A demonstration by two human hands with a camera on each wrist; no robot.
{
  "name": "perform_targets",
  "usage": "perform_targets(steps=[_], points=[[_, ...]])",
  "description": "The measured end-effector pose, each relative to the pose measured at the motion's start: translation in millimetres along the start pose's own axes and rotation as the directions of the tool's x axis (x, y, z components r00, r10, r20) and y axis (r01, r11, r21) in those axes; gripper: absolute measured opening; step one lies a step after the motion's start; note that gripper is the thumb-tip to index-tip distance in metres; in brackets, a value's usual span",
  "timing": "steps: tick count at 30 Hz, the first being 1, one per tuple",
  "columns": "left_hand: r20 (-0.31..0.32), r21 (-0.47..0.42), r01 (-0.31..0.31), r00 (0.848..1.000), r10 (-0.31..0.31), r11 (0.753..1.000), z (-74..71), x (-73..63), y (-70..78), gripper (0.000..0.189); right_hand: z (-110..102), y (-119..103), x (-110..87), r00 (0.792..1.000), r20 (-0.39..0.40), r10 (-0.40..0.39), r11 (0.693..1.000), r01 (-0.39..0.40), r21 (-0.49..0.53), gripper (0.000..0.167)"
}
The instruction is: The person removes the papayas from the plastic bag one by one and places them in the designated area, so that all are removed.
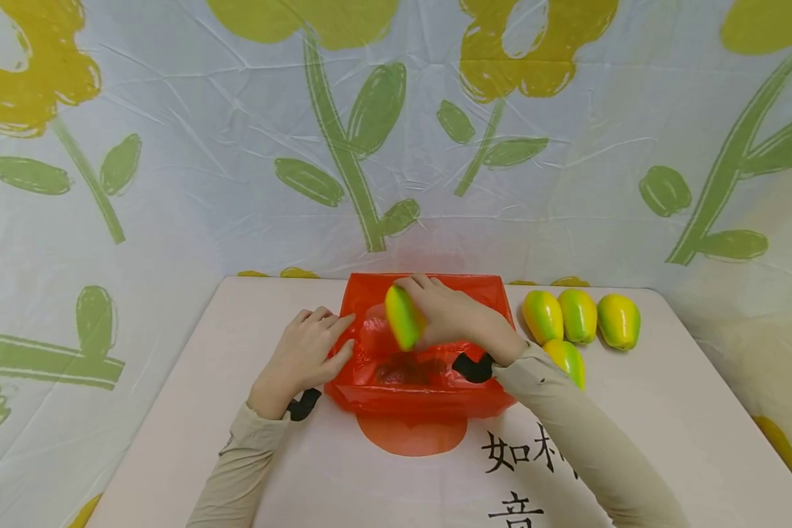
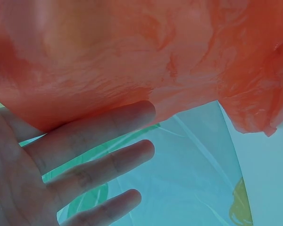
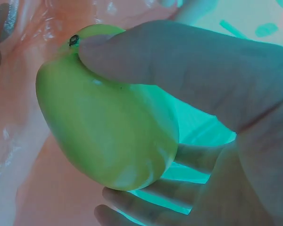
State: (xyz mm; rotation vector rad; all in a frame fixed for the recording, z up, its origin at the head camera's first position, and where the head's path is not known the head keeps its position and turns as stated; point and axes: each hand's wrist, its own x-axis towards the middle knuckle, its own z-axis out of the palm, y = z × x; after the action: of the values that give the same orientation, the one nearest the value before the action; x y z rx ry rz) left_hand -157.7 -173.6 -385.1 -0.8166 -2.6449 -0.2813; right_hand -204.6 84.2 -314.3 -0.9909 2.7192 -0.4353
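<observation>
A red plastic bag (image 1: 429, 400), spread open like a box, stands mid-table. Over its opening, my right hand (image 1: 452, 312) grips a yellow-green mango (image 1: 401, 319). The right wrist view shows the thumb lying across the mango (image 3: 104, 127) near its dark stem spot, with the fingers around the other side. At the bag's left edge is my left hand (image 1: 309, 352), its fingers spread. In the left wrist view, the extended fingers (image 2: 99, 125) lie alongside the bag's red side (image 2: 179, 56). Inside the bag, a dark brown shape (image 1: 402, 369) shows dimly.
Right of the bag several more mangoes (image 1: 578, 315) sit close together, the nearest (image 1: 565, 359) partly behind the right sleeve (image 1: 587, 440). The pale table cover (image 1: 343, 484) carries black characters (image 1: 504, 451). A flower-printed cloth (image 1: 237, 147) hangs behind the table.
</observation>
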Motion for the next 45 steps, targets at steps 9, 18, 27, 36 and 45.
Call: perform_targets(steps=[9,18,27,36,45], points=[[0.005,0.013,0.004,1.0,-0.004,1.0,1.0,-1.0,0.1,0.043,-7.8,5.3,-23.5,0.998,-0.051,0.025,0.998,-0.023,0.056,0.097],[-0.016,0.011,0.003,1.0,-0.003,1.0,1.6,-0.6,-1.2,0.042,-13.0,8.0,-50.2,0.991,-0.133,0.011,0.996,0.001,0.09,0.1],[0.003,0.018,0.01,1.0,-0.01,1.0,0.9,-0.3,0.5,0.044,-15.8,18.4,-73.1,0.973,-0.228,-0.023,0.988,0.057,0.144,0.1],[0.011,0.026,0.008,1.0,-0.009,1.0,0.2,-0.1,2.2,0.043,-21.9,29.8,-99.6,0.966,-0.258,0.015,0.978,0.04,0.206,0.102],[0.018,0.023,0.009,1.0,-0.01,1.0,0.8,0.3,2.6,0.043,-25.8,45.1,-130.2,0.95,-0.307,0.055,0.973,0.017,0.229,0.102]])
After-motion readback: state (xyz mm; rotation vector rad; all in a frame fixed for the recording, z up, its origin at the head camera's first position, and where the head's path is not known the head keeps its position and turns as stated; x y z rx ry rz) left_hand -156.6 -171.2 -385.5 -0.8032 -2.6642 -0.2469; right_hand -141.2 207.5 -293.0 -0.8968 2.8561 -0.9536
